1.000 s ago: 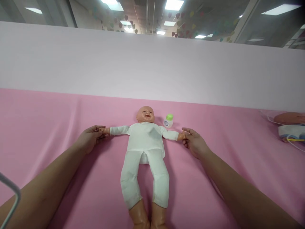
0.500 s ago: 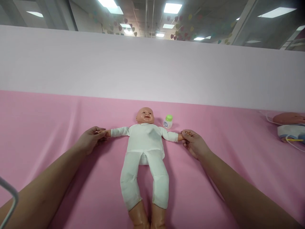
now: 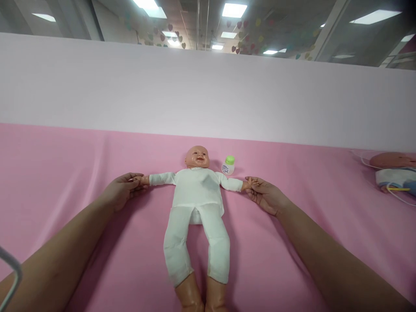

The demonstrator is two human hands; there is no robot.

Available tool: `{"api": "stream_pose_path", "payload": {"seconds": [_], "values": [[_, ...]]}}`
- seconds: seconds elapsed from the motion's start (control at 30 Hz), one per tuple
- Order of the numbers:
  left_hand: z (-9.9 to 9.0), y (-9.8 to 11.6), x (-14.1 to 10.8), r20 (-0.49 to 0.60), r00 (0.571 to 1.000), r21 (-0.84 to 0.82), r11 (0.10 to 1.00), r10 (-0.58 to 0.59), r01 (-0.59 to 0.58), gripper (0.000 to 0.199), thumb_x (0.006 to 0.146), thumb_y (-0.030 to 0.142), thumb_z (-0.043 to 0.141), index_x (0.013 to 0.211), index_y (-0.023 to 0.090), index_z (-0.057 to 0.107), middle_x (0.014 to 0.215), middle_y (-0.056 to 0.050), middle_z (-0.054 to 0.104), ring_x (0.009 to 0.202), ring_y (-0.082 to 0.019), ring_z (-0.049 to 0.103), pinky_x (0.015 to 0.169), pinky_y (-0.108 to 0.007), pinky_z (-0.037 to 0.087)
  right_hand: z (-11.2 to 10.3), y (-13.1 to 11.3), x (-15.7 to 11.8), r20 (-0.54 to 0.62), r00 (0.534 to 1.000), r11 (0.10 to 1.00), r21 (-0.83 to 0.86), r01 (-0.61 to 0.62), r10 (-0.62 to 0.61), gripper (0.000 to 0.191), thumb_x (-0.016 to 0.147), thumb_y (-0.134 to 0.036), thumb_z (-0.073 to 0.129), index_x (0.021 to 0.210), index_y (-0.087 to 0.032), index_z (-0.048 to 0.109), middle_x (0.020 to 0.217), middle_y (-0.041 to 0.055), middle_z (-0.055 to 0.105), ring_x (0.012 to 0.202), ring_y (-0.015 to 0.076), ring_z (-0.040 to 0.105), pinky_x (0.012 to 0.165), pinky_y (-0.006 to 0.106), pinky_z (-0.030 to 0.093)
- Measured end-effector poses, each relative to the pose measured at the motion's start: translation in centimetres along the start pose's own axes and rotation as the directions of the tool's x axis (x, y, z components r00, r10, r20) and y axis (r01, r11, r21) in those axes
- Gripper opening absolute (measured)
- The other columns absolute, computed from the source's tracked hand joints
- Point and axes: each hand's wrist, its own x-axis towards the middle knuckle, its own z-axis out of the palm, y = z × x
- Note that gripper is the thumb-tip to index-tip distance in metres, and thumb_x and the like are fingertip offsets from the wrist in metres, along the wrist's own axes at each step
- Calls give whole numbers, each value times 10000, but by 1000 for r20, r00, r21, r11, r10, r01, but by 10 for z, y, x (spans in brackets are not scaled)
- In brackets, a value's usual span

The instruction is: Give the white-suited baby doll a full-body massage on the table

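Observation:
A baby doll in a white top and trousers lies on its back, arms stretched out to both sides. Its bare feet reach the lower edge of the view. My left hand is closed on the doll's hand at the left, thumb on top. At the right, my right hand holds the doll's other hand between thumb and fingers, with the small doll fingers showing. A little bottle with a green cap lies beside the doll's head, above its right-side sleeve.
A pink cover spreads over the surface, backed by a white panel. Another doll with white and blue cloth and a thin cord lies at the far right. A grey curved tube pokes in at lower left.
My right thumb has eased off slightly, so more of the doll's hand shows. The doll's arms stay stretched sideways, and my left hand keeps its hold.

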Motion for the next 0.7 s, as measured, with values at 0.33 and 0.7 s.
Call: {"api": "stream_pose_path", "payload": {"seconds": [0.33,0.7], "values": [[0,-2,-1,18,1000,109,994,24,-25,409,672,451,916,885,187,689,828,-60,768,763,-186,736,715,-267,625,3,4,1,-15,997,979,-192,72,-76,380,718,-489,927,861,-213,709,733,-15,628,609,99,517,544,238,447],[2,-2,2,-28,1000,41,999,-3,4,204,841,205,701,1029,134,738,934,-140,785,780,-214,769,746,-314,663,8,2,-2,-87,995,985,-168,41,-57,337,762,-343,894,1023,-240,706,895,35,702,732,157,649,681,300,596]]}}
